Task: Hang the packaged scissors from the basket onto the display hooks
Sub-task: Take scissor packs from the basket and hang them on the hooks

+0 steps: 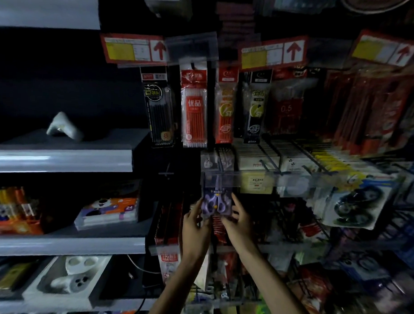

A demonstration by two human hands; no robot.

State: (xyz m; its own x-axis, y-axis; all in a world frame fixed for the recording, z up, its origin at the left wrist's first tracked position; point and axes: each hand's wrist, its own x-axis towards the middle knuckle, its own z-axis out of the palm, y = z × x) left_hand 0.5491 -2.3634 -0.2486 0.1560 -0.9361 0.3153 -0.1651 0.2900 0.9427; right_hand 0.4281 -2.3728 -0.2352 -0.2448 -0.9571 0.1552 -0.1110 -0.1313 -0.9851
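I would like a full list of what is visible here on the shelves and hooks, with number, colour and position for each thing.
packaged scissors: one, purple, centre, below a clear strip
price tags: three, red and yellow with red arrows, top row
hanging pen packs: four plainly seen, black, red, orange, black, under the tags
shelves: several, grey, left side
flat box: one, purple and orange, middle left shelf
white tray: one, lower left shelf
blister pack: one, blue and white, right side
left grip: one, holds the scissors pack's left edge
right grip: one, holds its right edge
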